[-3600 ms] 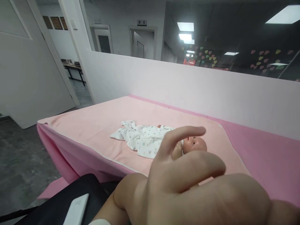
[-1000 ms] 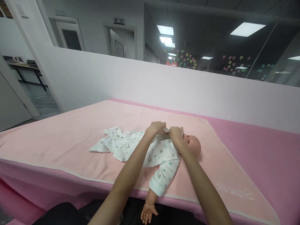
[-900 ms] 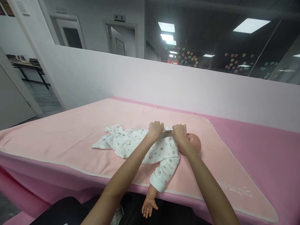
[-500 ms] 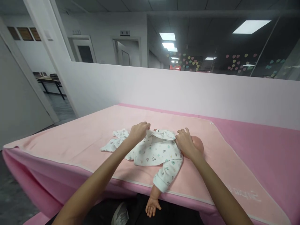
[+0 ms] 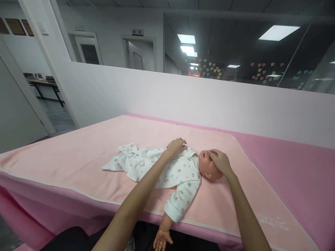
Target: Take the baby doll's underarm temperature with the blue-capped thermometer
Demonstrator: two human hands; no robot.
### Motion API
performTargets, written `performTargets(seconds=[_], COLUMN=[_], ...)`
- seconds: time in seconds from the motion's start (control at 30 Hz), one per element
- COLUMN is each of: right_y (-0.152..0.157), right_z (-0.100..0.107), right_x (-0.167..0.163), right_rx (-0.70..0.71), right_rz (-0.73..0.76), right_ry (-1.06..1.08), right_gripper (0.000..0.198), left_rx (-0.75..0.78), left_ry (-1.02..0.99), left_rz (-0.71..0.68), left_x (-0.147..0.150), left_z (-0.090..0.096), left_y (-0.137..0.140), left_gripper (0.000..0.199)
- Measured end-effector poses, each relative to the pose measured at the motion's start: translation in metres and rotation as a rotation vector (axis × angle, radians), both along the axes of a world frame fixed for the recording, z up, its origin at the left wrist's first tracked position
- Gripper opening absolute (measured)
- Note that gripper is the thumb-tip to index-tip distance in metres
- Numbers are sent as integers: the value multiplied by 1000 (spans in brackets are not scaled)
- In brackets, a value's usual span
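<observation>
A baby doll lies on its back on the pink mat, head to the right. It wears a white printed baby shirt, with one sleeved arm reaching over the mat's near edge, its bare hand hanging there. White printed baby trousers extend to the left. My left hand rests on the far side of the doll's chest, fingers loosely extended and partly hidden. Over the doll's forehead and eyes lies my right hand, open, with its fingers stretched across.
The pale pink mat covers a table with a darker pink cloth beneath. Behind it stands a white half wall with glass above. A doorway with a desk is at the far left.
My left hand has let go of the raised shirt front and moved right onto the chest. My right hand has left the collar and shifted onto the doll's head. The shirt front now lies flatter.
</observation>
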State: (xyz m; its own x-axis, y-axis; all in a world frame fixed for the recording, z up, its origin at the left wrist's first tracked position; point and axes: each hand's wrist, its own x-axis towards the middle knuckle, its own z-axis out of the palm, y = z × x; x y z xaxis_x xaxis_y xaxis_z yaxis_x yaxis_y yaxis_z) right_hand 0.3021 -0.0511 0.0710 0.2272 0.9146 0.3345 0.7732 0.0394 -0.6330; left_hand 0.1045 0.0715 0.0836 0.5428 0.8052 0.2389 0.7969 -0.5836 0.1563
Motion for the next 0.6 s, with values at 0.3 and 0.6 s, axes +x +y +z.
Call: performTargets(seconds=[0.3,0.6], right_y=[0,-1], right_z=[-8,-10], right_x=[-1,-1], right_rx=[45,51], right_rz=[-51,-60], right_ry=[43,59], right_gripper=[35,34], left_rx=[-269,-405], left_ry=[-242,-142], left_rz=[-276,-330], left_x=[-16,-29], left_z=[-8,1], left_y=[-27,-30], left_gripper=[24,29])
